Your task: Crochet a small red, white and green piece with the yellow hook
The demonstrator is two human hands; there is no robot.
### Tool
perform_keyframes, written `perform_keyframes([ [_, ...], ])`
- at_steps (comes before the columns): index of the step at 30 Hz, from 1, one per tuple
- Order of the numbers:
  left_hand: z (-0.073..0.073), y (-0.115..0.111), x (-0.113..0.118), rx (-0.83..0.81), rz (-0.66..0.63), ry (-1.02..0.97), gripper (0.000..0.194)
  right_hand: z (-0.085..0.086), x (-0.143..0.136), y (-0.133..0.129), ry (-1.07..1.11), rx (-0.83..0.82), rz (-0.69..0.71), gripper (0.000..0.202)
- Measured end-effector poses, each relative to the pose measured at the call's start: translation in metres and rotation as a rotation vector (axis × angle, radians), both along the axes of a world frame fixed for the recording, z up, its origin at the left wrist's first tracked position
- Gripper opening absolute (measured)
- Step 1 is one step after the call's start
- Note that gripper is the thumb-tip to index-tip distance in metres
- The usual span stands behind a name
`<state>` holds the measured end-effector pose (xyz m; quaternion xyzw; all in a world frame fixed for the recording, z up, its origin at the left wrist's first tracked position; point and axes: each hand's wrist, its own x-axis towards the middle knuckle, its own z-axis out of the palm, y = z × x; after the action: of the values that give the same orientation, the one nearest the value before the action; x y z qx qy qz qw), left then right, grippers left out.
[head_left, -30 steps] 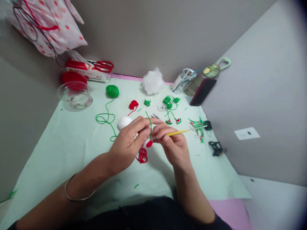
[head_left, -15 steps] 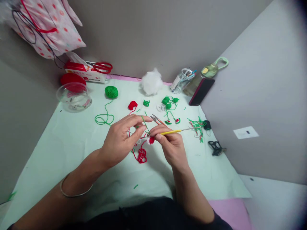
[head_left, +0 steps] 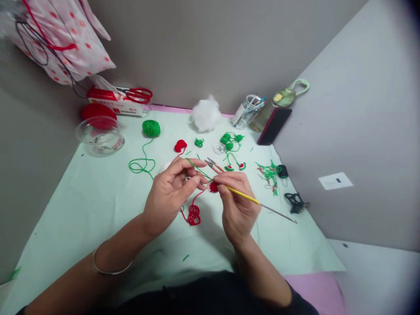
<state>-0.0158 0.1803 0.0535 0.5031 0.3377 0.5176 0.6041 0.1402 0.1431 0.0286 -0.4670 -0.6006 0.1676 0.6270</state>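
Observation:
Green yarn (head_left: 197, 166) runs over the raised index finger of my left hand (head_left: 170, 188), whose fingers are bent around the strand. My right hand (head_left: 239, 205) pinches a yellow crochet hook (head_left: 244, 195), one metal end pointing down to the right. A small red and white crocheted piece (head_left: 213, 187) sits at my right fingertips, partly covered by them. From it a red strand leads down to a loose red tangle (head_left: 194, 215) on the cloth. Small thread snips (head_left: 215, 165) lie just beyond my right fingers.
A green yarn ball (head_left: 151, 128), red crocheted piece (head_left: 180, 145) and white stuffing (head_left: 206, 114) lie farther back. Green pieces (head_left: 229, 141) and thread scraps (head_left: 271, 175) are at right, near a phone (head_left: 274, 126) and black claw clip (head_left: 295, 203). A clear bowl (head_left: 101, 142) stands at left.
My right hand has shifted slightly right with the crocheted piece, and the hook's far end has swung downward. The green strand at my left index finger now slants more toward the right hand.

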Motion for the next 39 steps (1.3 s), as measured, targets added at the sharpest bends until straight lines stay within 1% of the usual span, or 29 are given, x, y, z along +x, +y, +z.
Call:
perform_keyframes([
  [3,0.000,0.000,-0.002,0.125,0.004,0.049,0.019,0.001,-0.001,-0.001,0.008,-0.003,-0.014,0.025],
  [9,-0.008,0.001,-0.009,0.330,-0.054,0.189,0.042,0.005,0.000,0.000,0.018,-0.004,-0.043,0.022],
  [11,-0.010,0.002,-0.010,0.428,-0.032,0.245,0.046,0.006,0.000,0.000,0.025,-0.003,-0.040,0.022],
  [13,-0.010,0.004,-0.010,0.504,0.022,0.308,0.047,0.007,-0.001,0.000,0.029,-0.006,-0.029,0.023],
  [15,-0.009,0.003,-0.007,0.513,0.064,0.362,0.045,0.008,-0.002,0.000,0.026,-0.009,-0.023,0.023],
  [17,-0.008,0.000,-0.003,0.449,0.071,0.375,0.041,0.007,-0.003,0.000,0.020,-0.001,-0.033,0.022],
  [19,-0.008,-0.004,0.001,0.329,0.050,0.319,0.036,0.006,-0.004,-0.001,0.006,0.013,-0.053,0.023],
  [22,-0.008,-0.011,0.008,0.109,0.003,0.152,0.035,0.000,-0.005,-0.005,-0.057,0.072,-0.099,0.032],
  [26,-0.005,-0.014,0.014,-0.147,-0.032,-0.099,0.044,-0.011,-0.004,-0.012,-0.273,0.208,-0.186,0.048],
  [28,-0.002,-0.014,0.014,-0.305,-0.100,-0.228,0.045,-0.013,-0.003,-0.012,-0.346,0.242,-0.186,0.054],
  [30,0.002,-0.013,0.014,-0.473,-0.198,-0.341,0.041,-0.012,-0.002,-0.009,-0.313,0.282,-0.171,0.051],
  [32,0.005,-0.011,0.013,-0.596,-0.281,-0.408,0.036,-0.008,-0.001,-0.005,-0.203,0.286,-0.132,0.037],
  [33,0.005,-0.010,0.012,-0.626,-0.305,-0.420,0.036,-0.006,0.000,-0.003,-0.148,0.261,-0.095,0.031],
  [35,0.005,-0.008,0.010,-0.636,-0.314,-0.408,0.037,-0.001,0.002,0.001,-0.061,0.172,-0.003,0.025],
  [37,0.003,-0.004,0.008,-0.614,-0.294,-0.365,0.039,0.001,0.004,0.002,-0.005,0.121,0.067,0.024],
  [39,0.002,-0.001,0.005,-0.568,-0.259,-0.317,0.040,0.002,0.006,0.002,0.057,0.102,0.091,0.023],
])
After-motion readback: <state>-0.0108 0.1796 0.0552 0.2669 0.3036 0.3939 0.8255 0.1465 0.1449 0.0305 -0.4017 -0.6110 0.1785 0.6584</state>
